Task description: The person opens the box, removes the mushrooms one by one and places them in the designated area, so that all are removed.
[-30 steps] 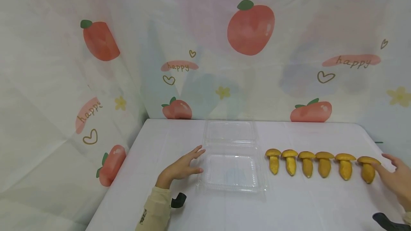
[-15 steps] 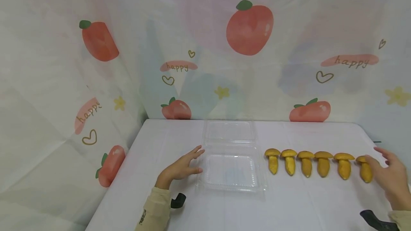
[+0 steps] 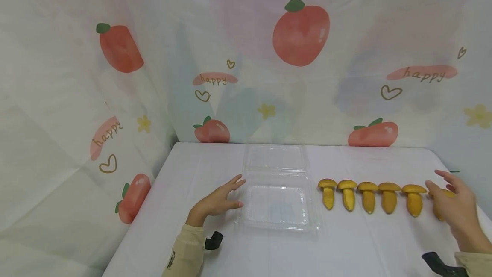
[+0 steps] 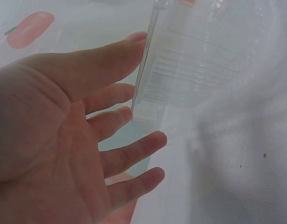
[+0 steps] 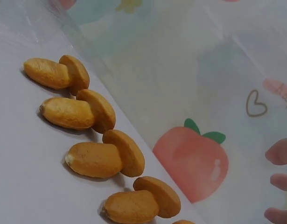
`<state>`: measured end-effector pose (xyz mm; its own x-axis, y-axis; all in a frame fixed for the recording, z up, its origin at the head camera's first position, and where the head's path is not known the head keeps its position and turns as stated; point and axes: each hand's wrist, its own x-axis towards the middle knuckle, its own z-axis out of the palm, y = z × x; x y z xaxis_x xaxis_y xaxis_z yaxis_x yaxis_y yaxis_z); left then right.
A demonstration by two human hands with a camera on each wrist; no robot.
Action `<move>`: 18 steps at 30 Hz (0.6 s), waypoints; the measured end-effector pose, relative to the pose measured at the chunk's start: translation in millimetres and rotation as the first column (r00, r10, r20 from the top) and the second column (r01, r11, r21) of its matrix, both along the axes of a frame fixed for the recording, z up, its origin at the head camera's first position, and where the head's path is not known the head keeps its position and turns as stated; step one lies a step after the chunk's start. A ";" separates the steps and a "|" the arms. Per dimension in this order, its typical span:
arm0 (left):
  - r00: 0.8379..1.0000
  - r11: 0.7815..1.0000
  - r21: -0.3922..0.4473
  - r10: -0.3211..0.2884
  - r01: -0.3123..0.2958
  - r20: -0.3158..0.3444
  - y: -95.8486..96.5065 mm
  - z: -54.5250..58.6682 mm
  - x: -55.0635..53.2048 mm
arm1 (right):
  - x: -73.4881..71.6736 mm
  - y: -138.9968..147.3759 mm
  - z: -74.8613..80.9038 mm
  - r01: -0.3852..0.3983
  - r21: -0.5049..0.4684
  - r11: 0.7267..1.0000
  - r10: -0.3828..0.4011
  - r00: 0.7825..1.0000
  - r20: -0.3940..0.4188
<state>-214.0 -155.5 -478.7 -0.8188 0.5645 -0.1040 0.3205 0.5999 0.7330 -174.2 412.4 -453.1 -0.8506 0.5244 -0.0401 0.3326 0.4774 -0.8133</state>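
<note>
A row of several yellow toy mushrooms [image 3: 388, 198], caps toward the back, lies on the white table. My right hand [image 3: 457, 208] hovers by the rightmost mushroom [image 3: 447, 193] with fingers spread, covering most of it in the head view. Only the fingertips [image 5: 279, 151] of that hand enter the right wrist view, apart from the mushrooms there. Left of the row lies a clear plastic clamshell box [image 3: 276, 206], its lid [image 3: 274, 157] folded back. My left hand [image 3: 213, 200] is at the box's left side, fingers loosely extended, with fingertips right at the box edge in the left wrist view.
A white cloth-covered table [image 3: 346, 247] carries everything. Behind it and on the left hangs a curtain [image 3: 246, 46] printed with peaches and the word happy. Black wrist-camera mounts [image 3: 214, 240] show below both hands.
My right hand has moved left, from the right side of the rightmost mushroom to over it, hiding more of it. My left hand, the box and the other mushrooms stay put.
</note>
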 end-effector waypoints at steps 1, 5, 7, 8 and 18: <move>1.000 1.000 -0.001 0.000 0.000 -0.002 0.1 0.3 0.1 | -0.2 -2.6 0.6 -0.007 0.005 1.000 0.007 1.000 -0.003; 1.000 1.000 0.002 0.001 -0.001 0.000 0.4 0.7 0.1 | -1.0 -11.9 2.3 -0.044 0.023 0.999 0.044 0.999 -0.021; 1.000 1.000 0.004 0.002 -0.002 -0.002 0.5 0.9 0.3 | -0.6 -16.2 3.2 -0.071 0.024 0.997 0.071 0.997 -0.031; 1.000 1.000 0.004 0.002 -0.002 0.001 0.5 1.1 0.4 | -0.3 -18.5 3.2 -0.084 0.025 0.996 0.085 0.996 -0.038; 1.000 1.000 -0.010 0.018 -0.018 0.013 0.8 2.0 1.2 | -1.3 -43.0 4.6 -0.176 0.084 0.981 0.180 0.983 -0.046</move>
